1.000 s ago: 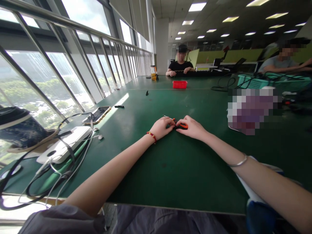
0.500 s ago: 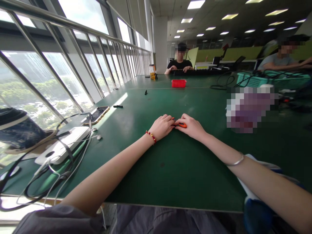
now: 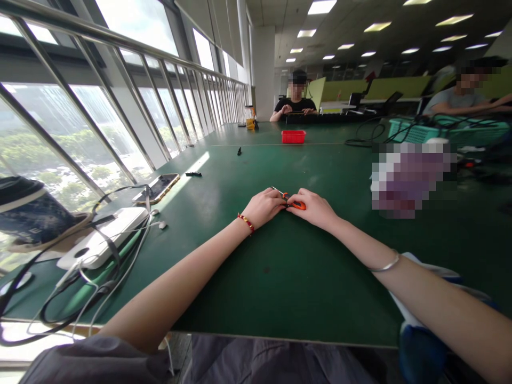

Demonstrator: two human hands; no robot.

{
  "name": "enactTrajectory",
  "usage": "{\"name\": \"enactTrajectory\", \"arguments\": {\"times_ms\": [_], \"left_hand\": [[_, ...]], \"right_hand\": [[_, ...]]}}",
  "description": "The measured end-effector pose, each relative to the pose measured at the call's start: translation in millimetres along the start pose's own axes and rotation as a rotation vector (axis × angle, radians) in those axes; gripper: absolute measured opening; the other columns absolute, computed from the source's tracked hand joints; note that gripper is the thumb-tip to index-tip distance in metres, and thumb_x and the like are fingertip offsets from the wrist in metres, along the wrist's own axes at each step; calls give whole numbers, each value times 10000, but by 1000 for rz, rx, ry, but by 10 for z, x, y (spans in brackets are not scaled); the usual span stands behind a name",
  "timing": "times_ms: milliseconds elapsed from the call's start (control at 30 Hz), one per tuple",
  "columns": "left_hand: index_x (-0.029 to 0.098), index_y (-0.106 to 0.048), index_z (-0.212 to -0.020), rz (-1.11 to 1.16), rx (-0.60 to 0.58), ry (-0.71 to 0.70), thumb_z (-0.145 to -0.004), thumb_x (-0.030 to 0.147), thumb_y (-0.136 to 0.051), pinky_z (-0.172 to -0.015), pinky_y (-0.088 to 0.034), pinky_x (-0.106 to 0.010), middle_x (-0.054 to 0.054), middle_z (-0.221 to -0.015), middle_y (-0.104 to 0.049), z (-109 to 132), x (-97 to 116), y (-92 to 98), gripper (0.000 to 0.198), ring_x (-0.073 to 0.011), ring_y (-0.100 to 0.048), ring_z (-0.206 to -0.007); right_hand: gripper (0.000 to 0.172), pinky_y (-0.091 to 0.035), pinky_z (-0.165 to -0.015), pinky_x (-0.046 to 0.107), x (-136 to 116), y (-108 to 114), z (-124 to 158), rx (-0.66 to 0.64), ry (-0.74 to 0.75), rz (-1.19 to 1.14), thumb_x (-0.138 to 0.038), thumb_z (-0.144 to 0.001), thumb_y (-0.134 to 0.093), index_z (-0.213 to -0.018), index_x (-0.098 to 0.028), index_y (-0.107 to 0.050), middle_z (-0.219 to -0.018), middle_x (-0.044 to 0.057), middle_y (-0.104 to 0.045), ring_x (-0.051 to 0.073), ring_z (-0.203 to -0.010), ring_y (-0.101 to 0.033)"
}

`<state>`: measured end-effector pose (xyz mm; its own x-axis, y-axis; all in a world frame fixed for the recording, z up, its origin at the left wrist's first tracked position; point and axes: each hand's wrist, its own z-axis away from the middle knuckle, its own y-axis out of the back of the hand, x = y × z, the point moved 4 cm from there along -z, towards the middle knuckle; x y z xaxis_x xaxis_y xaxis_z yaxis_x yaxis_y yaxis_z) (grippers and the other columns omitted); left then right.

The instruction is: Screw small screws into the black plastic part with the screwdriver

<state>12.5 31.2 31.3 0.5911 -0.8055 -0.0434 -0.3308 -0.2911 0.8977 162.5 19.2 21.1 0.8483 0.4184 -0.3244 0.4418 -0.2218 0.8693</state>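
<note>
My right hand is closed around a screwdriver with an orange and black handle. Its thin metal shaft points up and to the left, past the fingertips of my left hand. The left fingers are pinched together, close against the right fingertips. Something small and dark shows between the two hands, but the fingers hide most of it. Both hands are just above or on the green table.
Small black pieces lie farther left. Beyond the hands stands a red tray. A phone, white power strip and cables are at left. Green baskets stand at right. A person sits across the table.
The screwdriver has tilted, so its metal shaft now shows beyond the left fingers. My left hand has shifted slightly left; the right hand stays about where it was.
</note>
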Motion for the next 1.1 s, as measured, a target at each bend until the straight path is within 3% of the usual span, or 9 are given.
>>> {"name": "enactTrajectory", "arguments": {"times_ms": [200,367,800,1100], "left_hand": [[180,-688,-996,10,48,36,-890,252,-498,-766,-464,-278,-55,-915,-654,4,-24,27,229,-171,-551,-856],[185,-703,-910,50,86,105,-839,237,-551,-737,-466,-275,-38,-885,-667,15,-50,59,176,-169,-566,-841],[194,-694,-940,44,79,35,-837,265,-536,-779,-473,-301,-49,-890,-660,7,53,112,201,-175,-569,-847],[209,-694,-780,308,147,177,-737,268,-662,-853,-476,-303,-15,-949,-674,9,-57,197,79,-169,-599,-908]], "right_hand": [[208,-346,-578,244,7,6,9,-30,-24,22,-429,-778,-584,-914,-292,-664,-857,-1,-513,143,-739,-531],[203,-349,-563,238,-5,78,29,54,-25,-19,-422,-767,-595,-894,-276,-657,-856,2,-501,139,-735,-535],[160,-377,-587,238,-54,118,36,126,68,-74,-373,-795,-572,-854,-260,-669,-861,11,-517,137,-748,-545],[201,-402,-625,253,-94,199,42,178,84,-163,-390,-814,-544,-841,-234,-668,-853,27,-519,150,-762,-550]]}}
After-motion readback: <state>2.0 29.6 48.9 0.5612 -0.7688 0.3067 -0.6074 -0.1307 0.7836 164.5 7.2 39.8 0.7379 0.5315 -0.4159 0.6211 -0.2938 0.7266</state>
